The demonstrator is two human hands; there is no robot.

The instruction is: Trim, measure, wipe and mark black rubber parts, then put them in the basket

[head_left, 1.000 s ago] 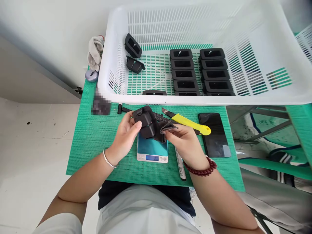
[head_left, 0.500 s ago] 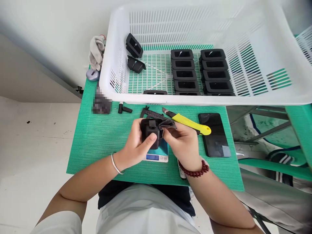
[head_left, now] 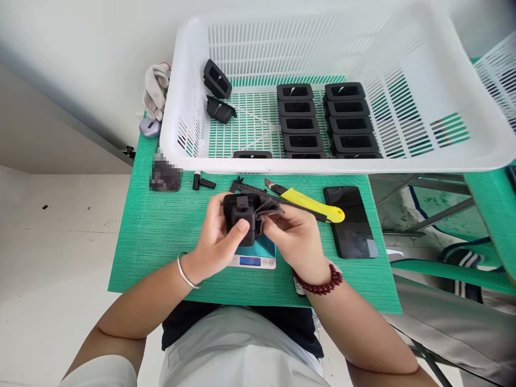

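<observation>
Left hand: my left hand (head_left: 215, 236) was clamped round the black plastic housing (head_left: 242, 217), thumb across its near face, fingers wrapped behind it.
Right hand: my right hand (head_left: 296, 239) was closed on a dark cloth (head_left: 269, 210), pinching it against the right side of the housing.
Position of part: the housing sat between my two hands, touching both, held above the scale (head_left: 258, 255) and clear of the worktop (head_left: 161, 242).
Long axis: the housing stood roughly upright in my grip, its clip tab at the top edge, facing me.
Nearer hand: the left carried the part; the right met it only through the cloth.
Material, housing: moulded matt black plastic, boxy with rounded corners, rigid.
Material, cloth: soft, limp, dark grey, bunched under my fingertips.
Beyond the hands: a caliper (head_left: 252, 188) and a yellow utility knife (head_left: 310, 204) lay just past my right knuckles; a dark phone (head_left: 350, 220) lay flat further right.
Scale: small, with a steel pan and a lit blue display, directly under the part and partly hidden by my hands.
Basket: a white slotted plastic basket (head_left: 177, 123) stood further off, beyond the tools; it held matching black housings (head_left: 300, 126) in two neat rows, with two loose ones (head_left: 217, 94) at its left end.
Worktop covering: green woven mat, fine ribbed texture.
Beside the right wrist: a marker pen (head_left: 299, 282), mostly hidden.
</observation>
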